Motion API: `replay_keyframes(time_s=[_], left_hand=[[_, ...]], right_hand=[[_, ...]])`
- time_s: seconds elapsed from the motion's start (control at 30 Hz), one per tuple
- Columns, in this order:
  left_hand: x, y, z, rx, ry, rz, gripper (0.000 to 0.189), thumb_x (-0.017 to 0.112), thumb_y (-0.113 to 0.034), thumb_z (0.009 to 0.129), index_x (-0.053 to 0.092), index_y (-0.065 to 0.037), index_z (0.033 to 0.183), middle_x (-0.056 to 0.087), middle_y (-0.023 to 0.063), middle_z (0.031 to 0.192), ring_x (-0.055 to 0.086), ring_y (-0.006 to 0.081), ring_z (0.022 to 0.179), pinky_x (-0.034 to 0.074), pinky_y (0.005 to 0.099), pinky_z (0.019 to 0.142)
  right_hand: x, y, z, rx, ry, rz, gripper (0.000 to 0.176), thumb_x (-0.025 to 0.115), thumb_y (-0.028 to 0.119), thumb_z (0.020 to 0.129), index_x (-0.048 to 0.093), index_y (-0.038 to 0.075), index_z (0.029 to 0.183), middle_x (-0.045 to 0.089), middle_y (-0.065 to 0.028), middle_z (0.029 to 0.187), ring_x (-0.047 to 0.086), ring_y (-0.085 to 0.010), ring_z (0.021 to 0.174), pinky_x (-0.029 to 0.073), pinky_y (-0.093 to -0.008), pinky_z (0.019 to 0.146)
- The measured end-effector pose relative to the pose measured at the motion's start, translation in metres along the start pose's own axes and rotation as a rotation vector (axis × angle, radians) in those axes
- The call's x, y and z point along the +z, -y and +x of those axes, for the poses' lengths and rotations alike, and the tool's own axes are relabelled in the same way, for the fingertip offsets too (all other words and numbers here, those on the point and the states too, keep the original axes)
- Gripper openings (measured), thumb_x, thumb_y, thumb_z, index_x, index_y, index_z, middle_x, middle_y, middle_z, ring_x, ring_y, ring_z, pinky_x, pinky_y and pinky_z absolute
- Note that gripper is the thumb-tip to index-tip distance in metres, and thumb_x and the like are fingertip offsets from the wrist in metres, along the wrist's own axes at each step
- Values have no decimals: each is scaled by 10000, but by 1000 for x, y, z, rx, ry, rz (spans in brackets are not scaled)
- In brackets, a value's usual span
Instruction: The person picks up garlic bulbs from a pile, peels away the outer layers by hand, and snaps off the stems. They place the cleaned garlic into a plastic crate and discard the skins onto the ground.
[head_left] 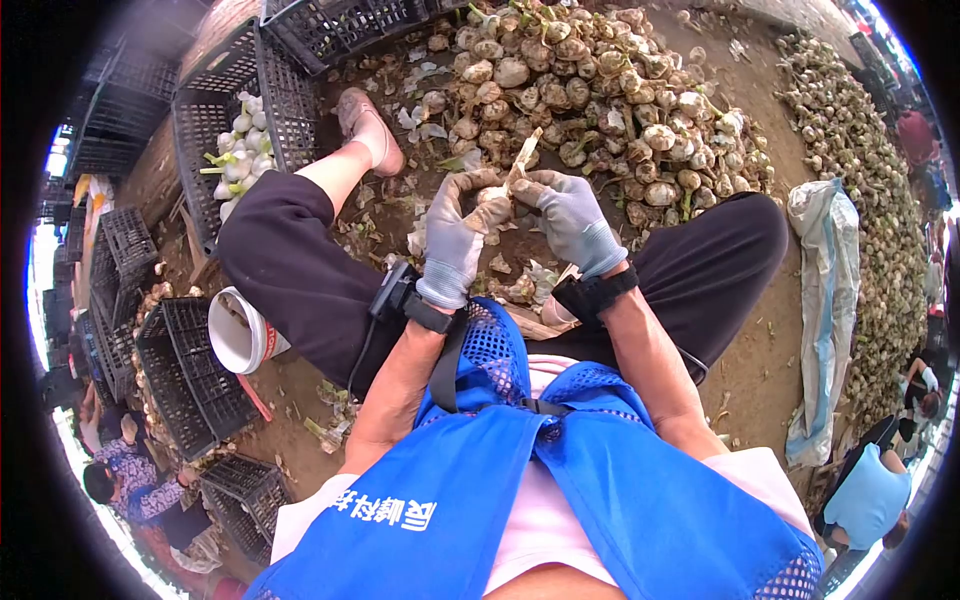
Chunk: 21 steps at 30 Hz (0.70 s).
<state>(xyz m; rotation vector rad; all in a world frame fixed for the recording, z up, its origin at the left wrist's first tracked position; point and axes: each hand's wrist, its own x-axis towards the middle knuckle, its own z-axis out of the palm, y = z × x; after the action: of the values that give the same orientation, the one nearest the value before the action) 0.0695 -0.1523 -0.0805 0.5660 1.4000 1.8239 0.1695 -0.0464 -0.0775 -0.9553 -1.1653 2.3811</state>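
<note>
Both hands wear grey-white work gloves and meet in front of a big heap of unpeeled garlic bulbs (560,80). Between them is one garlic bulb (493,195) with a dry stalk pointing up. My left hand (462,220) has its fingers wrapped round the bulb from the left side. The stalk and peeling skin (525,158) are pinched by my right hand (568,215). Loose skins lie on the ground beneath the hands.
A black crate (187,130) with peeled white bulbs (243,150) stands at upper left. Left of my knee are a white bucket (232,345) and more crates (190,365). A pale sack (822,300) lies on the right. Other people sit at both lower corners.
</note>
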Motion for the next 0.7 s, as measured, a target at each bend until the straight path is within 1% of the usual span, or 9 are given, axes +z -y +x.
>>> replay_keyframes(time_s=[0.2,0.33,0.43,0.47,0.53,0.57,0.6,0.67,0.7], left_hand=[[-5,10,6,-81,-1,-243,284,660,-41,787,515,11,1025,583,70,926,572,104,767,490,234,710],[1,2,5,39,-1,-80,283,658,-25,775,520,1,1021,579,64,958,567,105,818,482,235,714],[2,-6,5,578,84,694,313,646,-4,766,513,5,1048,559,60,1038,532,153,954,445,281,824],[2,-6,6,574,87,692,313,646,-4,766,513,5,1048,559,60,1038,532,153,954,445,281,824],[2,-4,4,698,81,824,311,639,2,765,514,4,1050,559,67,1029,535,132,900,456,263,783],[4,1,0,456,61,618,280,611,28,781,517,14,1044,562,76,1028,544,128,822,464,228,738],[4,12,5,280,-17,215,252,572,25,811,518,27,1056,574,76,995,543,125,749,476,205,702],[-18,31,16,-55,36,-527,215,526,-21,851,528,34,1059,586,81,968,566,147,774,495,248,727],[-17,29,16,-155,-63,-564,212,500,-83,875,542,31,1048,601,100,961,583,176,838,499,302,758]], right_hand=[[-10,-1,-1,-3,62,149,196,583,116,849,578,-31,979,635,-85,827,615,-147,629,527,-265,539],[-6,4,-3,12,62,241,198,582,89,844,572,-40,994,635,-81,841,615,-145,680,517,-253,603],[1,1,-5,-115,22,70,149,582,44,811,602,-30,938,635,-66,808,596,-115,703,479,-226,611],[-1,-3,-4,-113,17,71,149,582,44,811,602,-30,938,635,-66,808,596,-115,703,479,-226,611],[-9,-16,2,-500,-12,-449,121,578,-1,751,633,-11,858,630,-45,757,565,-91,662,437,-211,568],[-11,-22,7,-625,-10,-456,114,563,-18,715,647,0,789,618,-28,717,532,-78,607,406,-212,529],[-9,-29,12,-625,-5,-460,114,563,-18,715,647,0,789,618,-28,717,532,-78,607,406,-212,529],[-3,-36,20,-209,-223,-33,125,555,-19,711,650,-2,790,603,-13,682,500,-71,554,388,-218,495],[-1,-32,17,-229,-258,-248,111,550,-10,715,646,-8,771,583,-1,628,484,-66,522,376,-218,471]])
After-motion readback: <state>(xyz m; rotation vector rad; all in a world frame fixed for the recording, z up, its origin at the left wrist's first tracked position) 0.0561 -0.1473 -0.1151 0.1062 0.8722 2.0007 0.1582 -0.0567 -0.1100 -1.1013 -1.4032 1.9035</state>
